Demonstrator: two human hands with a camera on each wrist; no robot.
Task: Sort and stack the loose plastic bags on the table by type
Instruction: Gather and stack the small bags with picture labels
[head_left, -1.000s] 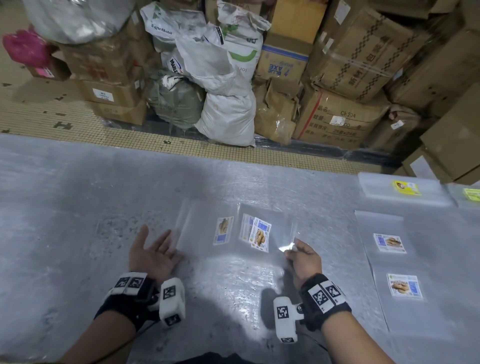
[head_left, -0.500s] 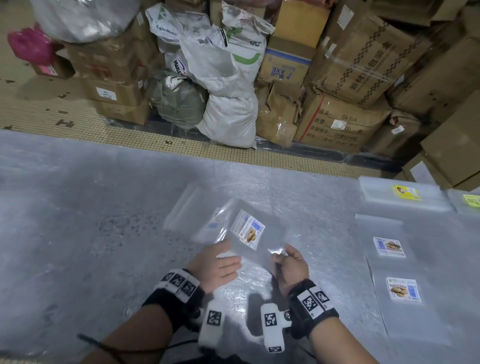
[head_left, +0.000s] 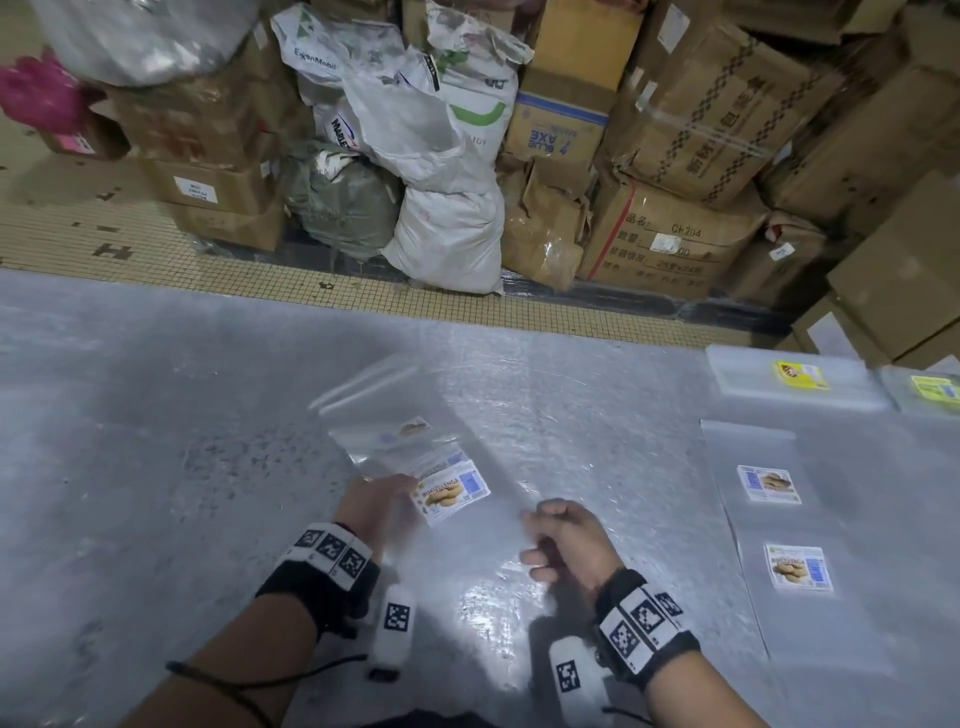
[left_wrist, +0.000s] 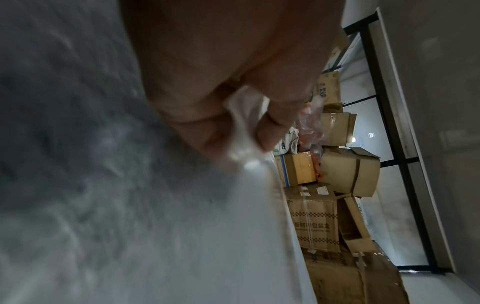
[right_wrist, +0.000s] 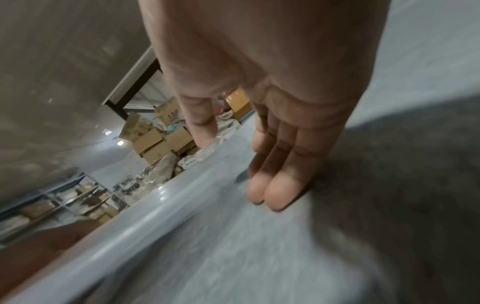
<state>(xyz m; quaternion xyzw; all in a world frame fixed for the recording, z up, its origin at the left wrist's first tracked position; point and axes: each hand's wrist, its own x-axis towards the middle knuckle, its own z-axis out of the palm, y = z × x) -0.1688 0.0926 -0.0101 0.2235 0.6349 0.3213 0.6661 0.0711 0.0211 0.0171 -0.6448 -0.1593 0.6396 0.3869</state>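
Clear bags pinched in the left hand at mid-table

The clear bags (head_left: 415, 457), biscuit labels showing, hang from the left hand (head_left: 374, 501), whose thumb and fingers (left_wrist: 275, 127) pinch the film; their far edges blur into the table (head_left: 156, 467). The right hand (head_left: 566, 535) hovers empty, fingers relaxed. Two labelled bags (head_left: 779, 525) lie flat to the right.

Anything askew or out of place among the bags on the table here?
Only the clear bags the left hand pinches: they are fanned and crooked, labels at different angles. The peanut-label bags on the right lie flat, as do the yellow-label stacks behind. Nothing is torn or spilled. The right hand holds nothing.
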